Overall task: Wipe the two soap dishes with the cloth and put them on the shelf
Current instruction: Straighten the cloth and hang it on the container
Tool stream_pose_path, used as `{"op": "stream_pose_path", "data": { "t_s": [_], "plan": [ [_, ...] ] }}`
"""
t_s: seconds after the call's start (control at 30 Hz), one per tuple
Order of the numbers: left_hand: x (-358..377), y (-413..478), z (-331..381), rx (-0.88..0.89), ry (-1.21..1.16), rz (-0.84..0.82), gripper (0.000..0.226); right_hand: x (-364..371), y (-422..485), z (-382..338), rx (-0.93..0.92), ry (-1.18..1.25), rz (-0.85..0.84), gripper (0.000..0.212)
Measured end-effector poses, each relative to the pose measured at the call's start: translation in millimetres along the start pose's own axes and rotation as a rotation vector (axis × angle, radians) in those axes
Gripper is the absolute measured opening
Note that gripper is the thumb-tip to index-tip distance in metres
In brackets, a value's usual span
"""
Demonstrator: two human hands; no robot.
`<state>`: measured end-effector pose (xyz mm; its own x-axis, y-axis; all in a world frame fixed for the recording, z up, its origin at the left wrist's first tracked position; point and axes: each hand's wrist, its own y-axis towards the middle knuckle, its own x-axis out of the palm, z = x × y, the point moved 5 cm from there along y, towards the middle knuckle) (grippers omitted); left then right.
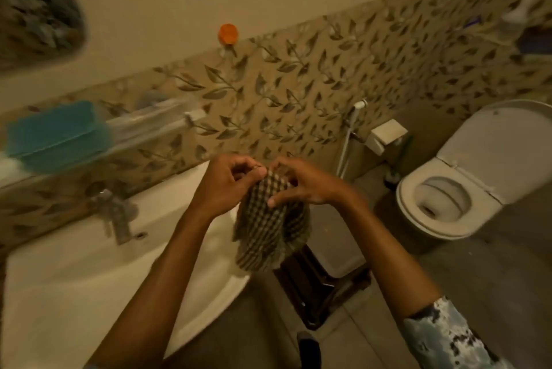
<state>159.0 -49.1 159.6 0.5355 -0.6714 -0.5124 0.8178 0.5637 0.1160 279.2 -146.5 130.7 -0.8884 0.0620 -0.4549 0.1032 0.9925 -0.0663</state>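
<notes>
A checked brown cloth (270, 234) hangs in front of me over the right end of the white basin (89, 279). My left hand (222, 186) pinches its top edge, and my right hand (298, 186) grips the same edge from the right, fingers closed on the fabric. A blue-green soap dish (56, 135) stands blurred on the glass shelf (149, 123) at the left, above the basin. A second soap dish cannot be made out.
A metal tap (116, 216) stands at the back of the basin. An orange object (228, 34) sticks to the leaf-patterned wall. A toilet (442, 201) with raised lid is at the right, a dark bin (322, 285) on the floor below my hands.
</notes>
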Motion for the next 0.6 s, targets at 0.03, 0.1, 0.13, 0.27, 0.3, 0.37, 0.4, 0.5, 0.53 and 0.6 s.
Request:
{"op": "stream_pose_path", "data": {
  "t_s": [0.03, 0.1, 0.13, 0.27, 0.3, 0.37, 0.4, 0.5, 0.53, 0.6],
  "plan": [
    [13.5, 12.5, -2.9, -0.012, 0.007, -0.006, 0.009, -10.5, -3.3, 20.5, 0.009, 0.011, -0.076, 0.035],
    [35.9, 32.5, -11.5, -0.034, 0.009, 0.002, 0.016, -33.3, -6.7, 62.7, 0.033, -0.022, -0.155, 0.02],
    [46.0, 41.1, -19.1, -0.054, -0.001, 0.017, 0.021, -45.6, -8.1, 85.1, 0.061, -0.064, -0.156, 0.011],
    [77.7, 63.0, -54.8, -0.147, -0.084, 0.09, 0.023, -92.0, -6.3, 151.0, 0.119, -0.181, 0.003, 0.025],
    [86.4, 68.0, -64.9, -0.189, -0.107, 0.091, 0.018, -101.3, -3.5, 163.0, 0.11, -0.196, 0.023, 0.026],
    [106.1, 79.7, -81.9, -0.244, -0.134, 0.091, 0.012, -116.8, 3.9, 187.3, 0.112, -0.252, 0.042, 0.017],
    [115.4, 84.6, -87.9, -0.261, -0.135, 0.097, 0.011, -123.0, 7.4, 198.3, 0.118, -0.284, 0.044, 0.012],
    [144.9, 103.1, -106.3, -0.306, -0.107, 0.153, 0.007, -141.6, 19.1, 234.3, 0.143, -0.377, 0.035, 0.012],
    [153.6, 108.6, -112.9, -0.327, -0.085, 0.183, 0.009, -145.8, 22.0, 243.0, 0.149, -0.4, 0.027, 0.013],
    [169.7, 119.9, -126.4, -0.373, -0.035, 0.214, 0.013, -151.5, 26.0, 259.5, 0.166, -0.423, 0.035, 0.014]
  ]
}}
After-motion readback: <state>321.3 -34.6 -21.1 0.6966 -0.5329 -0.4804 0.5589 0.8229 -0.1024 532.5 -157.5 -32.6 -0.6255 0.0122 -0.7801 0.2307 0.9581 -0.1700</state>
